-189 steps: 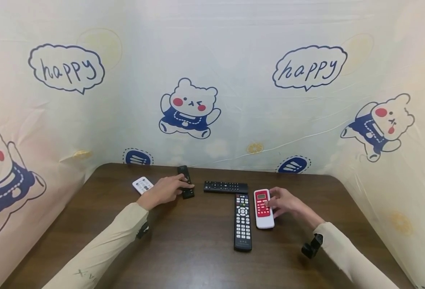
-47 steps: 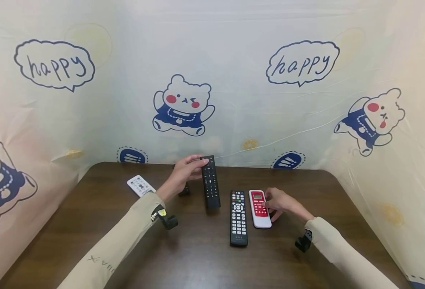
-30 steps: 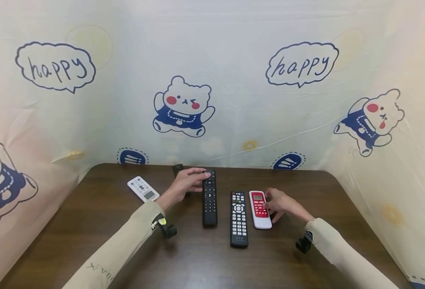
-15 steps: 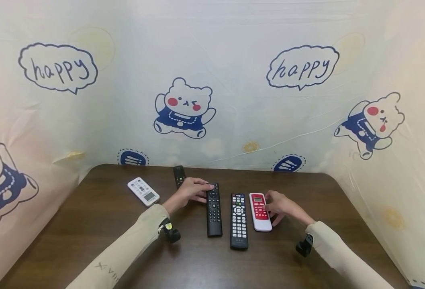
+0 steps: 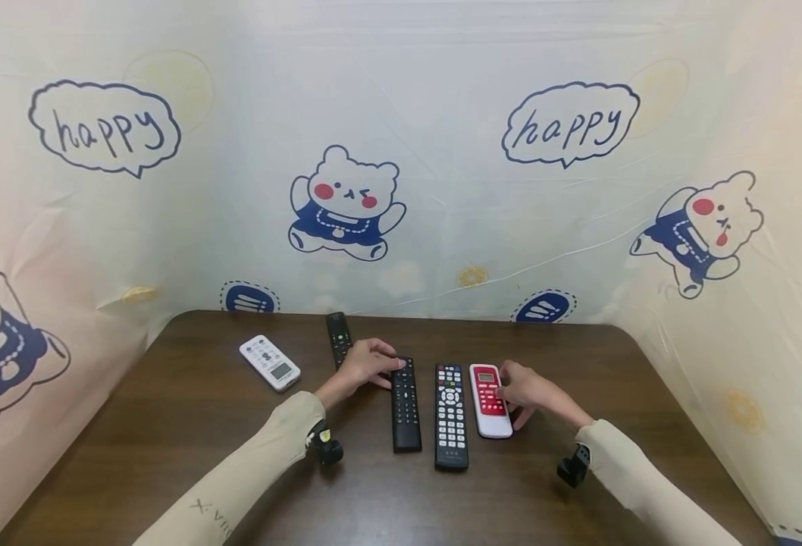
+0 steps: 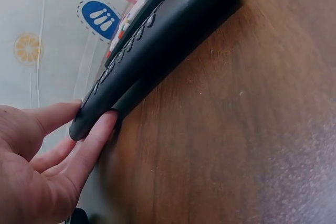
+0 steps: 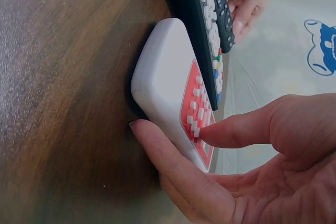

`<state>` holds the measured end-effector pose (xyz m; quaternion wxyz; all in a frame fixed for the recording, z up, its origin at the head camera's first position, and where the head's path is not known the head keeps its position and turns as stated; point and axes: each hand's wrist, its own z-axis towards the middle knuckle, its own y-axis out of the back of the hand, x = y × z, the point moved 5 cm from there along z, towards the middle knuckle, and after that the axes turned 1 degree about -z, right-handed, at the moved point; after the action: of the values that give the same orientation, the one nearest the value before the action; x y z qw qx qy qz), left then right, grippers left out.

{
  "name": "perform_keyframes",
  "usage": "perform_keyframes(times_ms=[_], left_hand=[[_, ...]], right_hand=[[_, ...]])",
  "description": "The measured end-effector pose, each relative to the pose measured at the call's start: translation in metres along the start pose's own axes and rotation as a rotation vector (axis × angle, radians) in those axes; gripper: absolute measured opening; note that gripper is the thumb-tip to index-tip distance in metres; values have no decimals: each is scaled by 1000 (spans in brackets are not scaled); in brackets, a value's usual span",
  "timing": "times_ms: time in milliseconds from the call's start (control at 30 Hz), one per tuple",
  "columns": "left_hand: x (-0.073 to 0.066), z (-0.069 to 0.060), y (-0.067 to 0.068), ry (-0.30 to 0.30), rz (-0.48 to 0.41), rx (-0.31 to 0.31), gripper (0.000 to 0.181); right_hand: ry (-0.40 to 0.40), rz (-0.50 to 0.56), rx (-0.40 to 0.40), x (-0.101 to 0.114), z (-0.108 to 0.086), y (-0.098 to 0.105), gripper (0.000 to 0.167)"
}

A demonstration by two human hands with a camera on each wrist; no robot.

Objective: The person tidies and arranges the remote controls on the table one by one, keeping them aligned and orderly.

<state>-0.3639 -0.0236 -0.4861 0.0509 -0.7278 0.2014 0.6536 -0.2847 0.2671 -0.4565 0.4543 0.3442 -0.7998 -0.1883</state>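
Note:
My left hand (image 5: 368, 364) pinches the far end of a slim black remote control (image 5: 406, 413) lying lengthwise on the table. In the left wrist view its thumb and fingers sit on opposite sides of that end. Just right of it, a black remote with white buttons (image 5: 451, 428) lies nearly parallel, with a narrow gap between them. Farther right, my right hand (image 5: 527, 388) holds a white remote with a red face (image 5: 492, 418). In the right wrist view the thumb presses on the red face (image 7: 191, 93) while the fingers lie along the side edge.
A small white remote (image 5: 270, 362) lies aslant at the left. Behind my left hand is another black remote (image 5: 338, 332), its near end hidden by the hand. The brown wooden table (image 5: 360, 500) ends at a printed cloth wall (image 5: 442, 227).
The slim black remote lay crosswise at the back; my left hand lifted it, turned it lengthwise and lowered it beside the white-buttoned one. My right hand stays on the red-faced remote.

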Motion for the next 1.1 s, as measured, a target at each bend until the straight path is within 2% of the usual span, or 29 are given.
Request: perform_keyframes(times_ms=[233,400,633,767,933,1000,1100], left_hand=[[-6,2,-4,-74,45,-18,37],[-4,2,-7,-94,101,-34,35],[-9,2,-7,-71,98,-20,33],[-11,-3,-8,-33,116,2,42],[-16,-9,-17,-47,241,80,63],[-19,-11,-20,-68,299,100,66],[-21,-14,-23,-78,359,94,63]], right_hand=[[23,3,-11,-1,1,0,38],[41,2,-10,-2,1,-3,37],[46,6,-14,0,1,0,35],[47,1,-3,3,-1,0,34],[45,-5,-1,3,0,1,34],[44,-5,-2,3,1,1,34],[44,1,-2,2,1,1,34]])
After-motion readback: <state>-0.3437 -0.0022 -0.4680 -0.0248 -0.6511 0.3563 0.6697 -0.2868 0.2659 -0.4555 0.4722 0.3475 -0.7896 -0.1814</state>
